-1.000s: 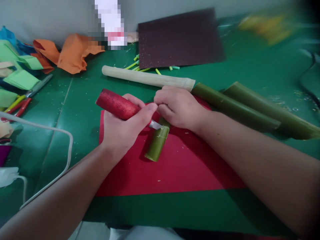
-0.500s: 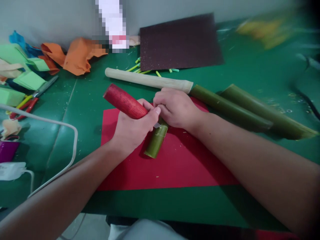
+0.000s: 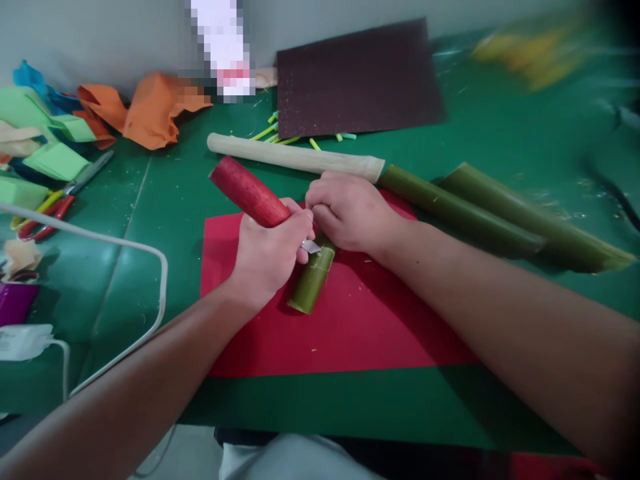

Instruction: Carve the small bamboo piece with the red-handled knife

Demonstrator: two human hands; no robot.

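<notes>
My left hand (image 3: 267, 250) is closed around a carving knife (image 3: 251, 192) with a thick red wooden handle that slants up and to the left. Its short pointed metal blade sticks out below my fingers, with the tip at a pale scored line on a short green bamboo piece (image 3: 311, 285). My right hand (image 3: 350, 208) is closed at the far end of that bamboo and hides this end. The bamboo lies aslant over a red sheet (image 3: 370, 333), its near end towards me. Small shavings dot the sheet.
Beyond my hands lie a pale peeled stick (image 3: 295, 157) and two green bamboo lengths (image 3: 465, 210). A dark brown sheet (image 3: 360, 80) is at the back. Scissors (image 3: 60, 207), orange paper (image 3: 153, 110) and a white cable (image 3: 163, 280) are on the left.
My left hand and the knife have drawn slightly back to the left from my right hand, baring more of the blade. The white cable has shifted right. The bamboo has hardly moved.
</notes>
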